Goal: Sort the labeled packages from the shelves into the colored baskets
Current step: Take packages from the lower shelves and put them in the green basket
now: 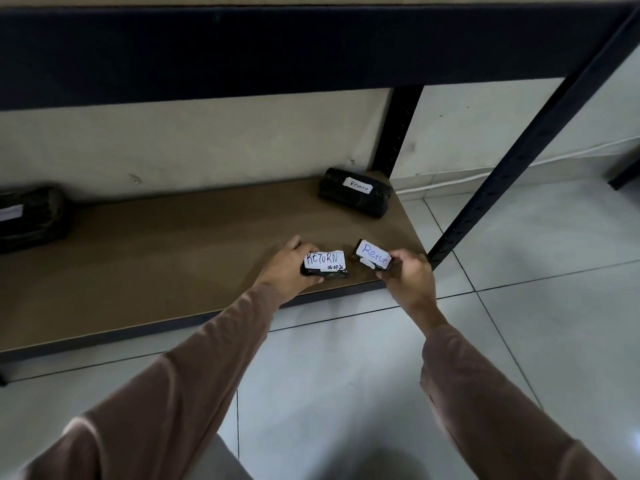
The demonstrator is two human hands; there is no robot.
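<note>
Over the front right corner of the low brown shelf (180,258), my left hand (287,268) grips a small black package (325,266) with a white label reading "RETURN". Just right of it, my right hand (408,275) holds a second small black package (372,255) whose white label reads "Retur" in blue ink. A larger black package (353,192) labelled "Return" lies at the shelf's back right corner. Another dark package (31,216) with a white label sits at the far left, cut off by the frame edge. No baskets are in view.
A dark upper shelf beam (277,46) spans the top of the view. Black perforated uprights stand at the back right (398,133) and front right (519,150). Pale floor tiles (519,306) spread out to the right and below the shelf.
</note>
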